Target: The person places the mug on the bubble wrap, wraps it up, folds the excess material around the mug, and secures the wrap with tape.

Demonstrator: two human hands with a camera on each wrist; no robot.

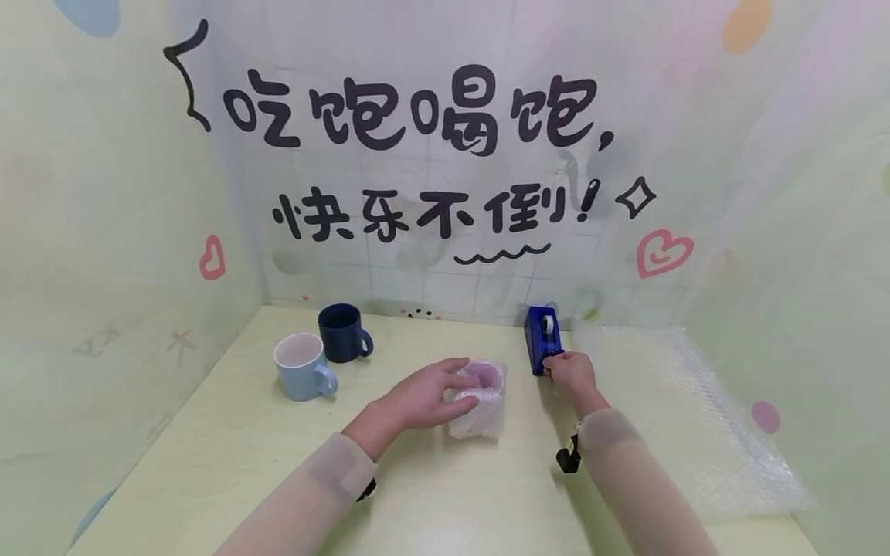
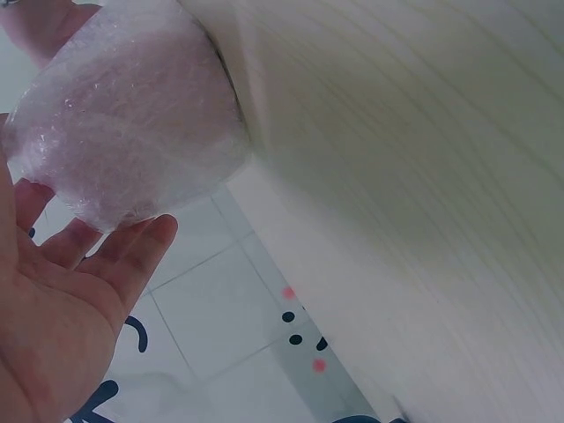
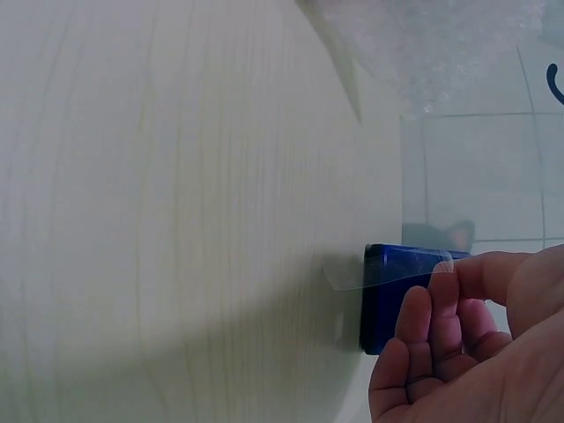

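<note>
A pink mug wrapped in bubble wrap (image 1: pixel 484 409) stands on the table in front of me. My left hand (image 1: pixel 429 396) holds it from the left, thumb on the near side and fingers over the far side; the left wrist view shows the fingers around the wrapped mug (image 2: pixel 132 123). At the blue tape dispenser (image 1: pixel 535 340), my right hand (image 1: pixel 574 376) pinches the end of a clear strip of tape (image 3: pixel 379 271) between thumb and index finger. The strip's free part sticks out past the dispenser's front in the right wrist view.
A light blue mug (image 1: pixel 299 378) and a dark blue mug (image 1: pixel 338 340) stand together at the left of the table. On the right lies a flat sheet of bubble wrap (image 1: pixel 667 432). Printed curtain walls (image 1: pixel 445 286) close off the back and both sides.
</note>
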